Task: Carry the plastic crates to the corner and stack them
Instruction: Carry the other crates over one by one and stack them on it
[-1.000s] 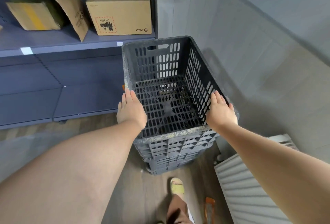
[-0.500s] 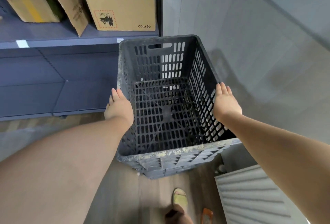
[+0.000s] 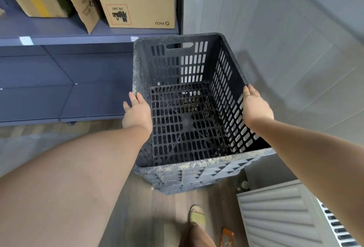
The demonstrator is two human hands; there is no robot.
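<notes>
The left hand lies flat, fingers straight, against the outside of the left rim of the black plastic crate, and the right hand presses the same way on the right rim, so the two palms squeeze the crate between them with no finger curled round anything. The crate stands upright with its open mouth facing up, in the corner between the blue shelving unit and the grey wall, close to both. Its long axis seems to run away from the person, toward the far wall with the handle slot, though the wide lens may stretch that. Under its near rim show the ribbed edges of at least one more crate of the same kind, so it appears already seated on a stack; how many lie beneath cannot be told. By that judgement this crate's carry is finished and only letting go remains, along with any crates out of view. Cardboard boxes sit on the shelf above, a white ribbed panel lies to the right, and a sandalled foot stands on the wooden floor.
</notes>
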